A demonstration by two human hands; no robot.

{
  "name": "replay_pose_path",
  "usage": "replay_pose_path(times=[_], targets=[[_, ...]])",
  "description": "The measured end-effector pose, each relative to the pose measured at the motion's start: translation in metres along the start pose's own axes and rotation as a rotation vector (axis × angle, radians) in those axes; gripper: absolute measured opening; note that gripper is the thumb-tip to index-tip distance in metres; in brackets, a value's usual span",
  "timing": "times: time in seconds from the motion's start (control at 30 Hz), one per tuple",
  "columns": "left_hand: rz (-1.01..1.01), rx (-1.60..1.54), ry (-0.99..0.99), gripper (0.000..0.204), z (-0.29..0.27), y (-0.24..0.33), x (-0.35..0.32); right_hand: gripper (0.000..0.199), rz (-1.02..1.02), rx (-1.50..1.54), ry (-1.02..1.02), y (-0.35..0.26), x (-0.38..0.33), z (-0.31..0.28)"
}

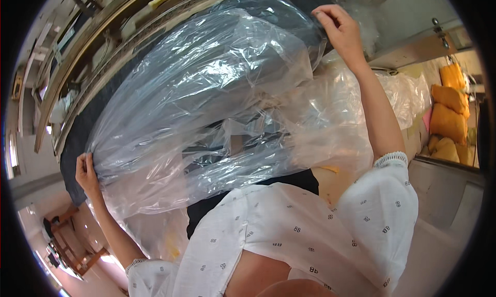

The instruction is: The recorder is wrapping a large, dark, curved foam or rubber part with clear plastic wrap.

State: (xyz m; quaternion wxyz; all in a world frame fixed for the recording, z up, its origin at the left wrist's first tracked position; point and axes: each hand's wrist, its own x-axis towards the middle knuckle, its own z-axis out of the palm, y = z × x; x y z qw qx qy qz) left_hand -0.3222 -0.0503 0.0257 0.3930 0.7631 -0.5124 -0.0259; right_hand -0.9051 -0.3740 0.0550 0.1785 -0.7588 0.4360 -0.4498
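A large clear plastic sheet point(206, 64) lies spread out in front of me, crumpled and shiny. At its left edge, my left hand point(87, 173) is closed in a pinch on the plastic, which gathers into creases toward the fingers. My right hand point(341, 33) is raised at the far right corner of the sheet, thumb and fingertips pressed together on its edge. Beneath the sheet a dark cloth point(80, 137) shows along the left and far sides. More clear plastic point(330, 106) lies loosely bunched under my right forearm.
Long wooden rails point(67, 85) run along the far left side, with small items between them. At right, yellow-orange bundles point(448, 119) are stacked in an opening beside a pale panel with a metal fitting point(440, 32). A brown wooden stool or frame point(70, 240) stands at lower left.
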Motion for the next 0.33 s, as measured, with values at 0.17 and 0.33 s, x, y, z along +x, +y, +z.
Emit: replay_pose_path(times=[0.17, 0.33], targets=[[-0.007, -0.002, 0.105, 0.012, 0.017, 0.02, 0.009, 0.026, -0.113, -0.13, -0.376, -0.037, -0.002, 0.041], [-0.062, 0.032, 0.118, 0.013, 0.011, 0.013, 0.006, 0.025, 0.243, 0.344, -0.473, -0.071, 0.018, 0.052]])
